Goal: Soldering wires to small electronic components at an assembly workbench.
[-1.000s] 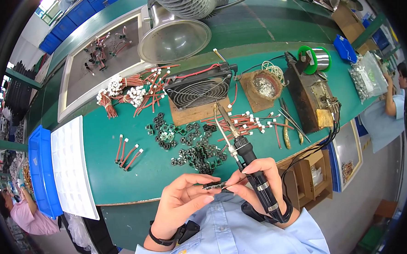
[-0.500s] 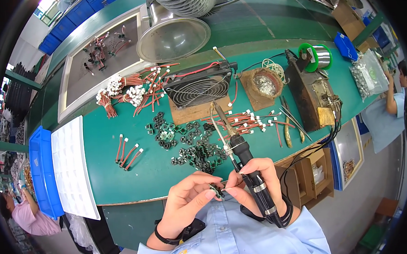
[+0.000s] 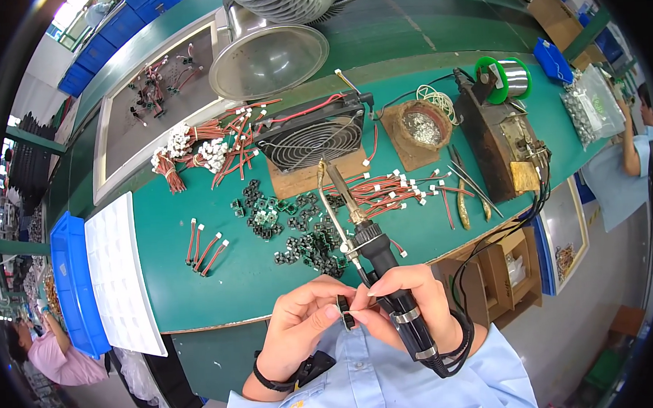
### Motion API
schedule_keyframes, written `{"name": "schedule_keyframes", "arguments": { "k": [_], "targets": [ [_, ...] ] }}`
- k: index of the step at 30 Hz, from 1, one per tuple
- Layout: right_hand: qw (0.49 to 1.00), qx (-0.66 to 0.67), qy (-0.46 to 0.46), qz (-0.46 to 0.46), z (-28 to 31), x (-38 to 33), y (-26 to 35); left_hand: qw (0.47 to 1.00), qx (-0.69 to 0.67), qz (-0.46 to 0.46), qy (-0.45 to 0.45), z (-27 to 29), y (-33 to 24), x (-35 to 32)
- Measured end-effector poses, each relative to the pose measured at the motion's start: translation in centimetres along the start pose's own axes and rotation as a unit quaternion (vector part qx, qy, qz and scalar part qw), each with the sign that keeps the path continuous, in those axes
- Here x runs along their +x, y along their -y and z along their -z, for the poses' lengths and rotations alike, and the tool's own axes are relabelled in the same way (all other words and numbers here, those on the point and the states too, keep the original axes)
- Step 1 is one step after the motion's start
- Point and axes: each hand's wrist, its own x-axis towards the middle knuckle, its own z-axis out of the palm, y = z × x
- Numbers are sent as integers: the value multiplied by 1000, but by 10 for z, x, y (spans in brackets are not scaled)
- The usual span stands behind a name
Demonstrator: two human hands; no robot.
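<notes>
Close to my body, my left hand (image 3: 296,330) pinches a small black part with a green circuit board (image 3: 345,314) between thumb and fingers. My right hand (image 3: 424,298) is wrapped round the black handle of a soldering iron (image 3: 377,247), which has a thin metal tube clamped along it. The thumb and fingertips of that same hand also reach the small part's edge. The iron's tip points away from me, toward the fan. Just beyond my hands lies a pile of similar small black-and-green parts (image 3: 316,250). Whether a wire is at the part is hidden by my fingers.
A black fan (image 3: 312,142) stands behind red-black wires with white connectors (image 3: 385,193). Rightward are a solder bowl (image 3: 424,127), tweezers (image 3: 473,189) and a solder spool (image 3: 508,80). A white tray (image 3: 123,274) and a blue bin (image 3: 78,291) sit left. Fume hood (image 3: 269,63) hangs above.
The small part has turned more edge-on between my fingertips. The soldering iron's tip has swung a little leftward, and my right fingertips have moved closer to the part.
</notes>
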Motion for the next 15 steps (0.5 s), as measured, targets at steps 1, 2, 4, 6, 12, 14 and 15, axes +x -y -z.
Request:
{"name": "schedule_keyframes", "arguments": {
  "k": [1,2,4,6,12,14,15],
  "targets": [
    [1000,0,-3,-1,0,1,0,1000,0,3,2,0,0,0],
    [1000,-7,-9,5,0,2,1,1000,0,3,1,0,0,1],
    [999,-21,-20,17,1,3,1,1000,0,4,-2,-1,0,1],
    [999,-19,-23,21,1,3,-1,1000,7,3,1,0,0,1],
    [999,-13,-23,33,2,2,-2,999,28,-23,-3,-1,2,1],
    [999,-6,-23,25,2,1,-3,999,35,-27,-3,-1,2,2],
    [1000,1,-22,18,2,1,-3,999,42,-32,-4,-1,2,2]
  ]
}}
